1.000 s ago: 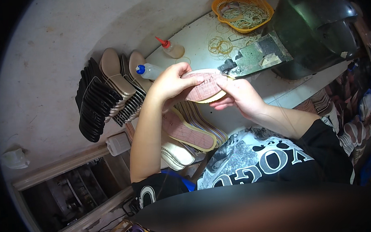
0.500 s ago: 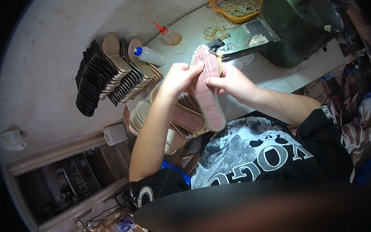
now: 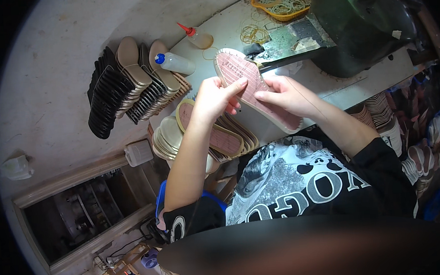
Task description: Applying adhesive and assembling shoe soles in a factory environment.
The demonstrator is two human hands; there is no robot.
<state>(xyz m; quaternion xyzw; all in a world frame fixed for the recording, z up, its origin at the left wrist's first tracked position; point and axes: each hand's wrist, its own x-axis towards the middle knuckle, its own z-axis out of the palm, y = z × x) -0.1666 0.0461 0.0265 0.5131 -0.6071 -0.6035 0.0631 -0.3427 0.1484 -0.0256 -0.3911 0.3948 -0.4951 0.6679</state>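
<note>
In front of my chest I hold one pink shoe insole (image 3: 250, 89) with a pale stitched-looking edge, tilted so that its far end points up and left. My left hand (image 3: 218, 98) grips its left edge, thumb laid on the pink face. On the opposite edge my right hand (image 3: 292, 98) pinches it, the thumb also on top. Both hands' other fingers are partly hidden behind the insole. Its far end is beside the metal bed (image 3: 287, 45) of a machine. Below my left hand, more pink insoles with yellowish rims (image 3: 225, 139) lie in a pile.
A dark green machine body (image 3: 362, 25) stands at the back right. On the white table (image 3: 224, 34) are a red-tipped bottle (image 3: 199, 39), a blue-capped bottle (image 3: 178, 64) and a yellow basket (image 3: 284, 16) of rubber bands. Stacked black and tan soles (image 3: 126, 85) lean at the left.
The insole has turned: its near end swung right and its far end moved left. My right hand has shifted slightly right and down along with it. Both hands keep hold.
</note>
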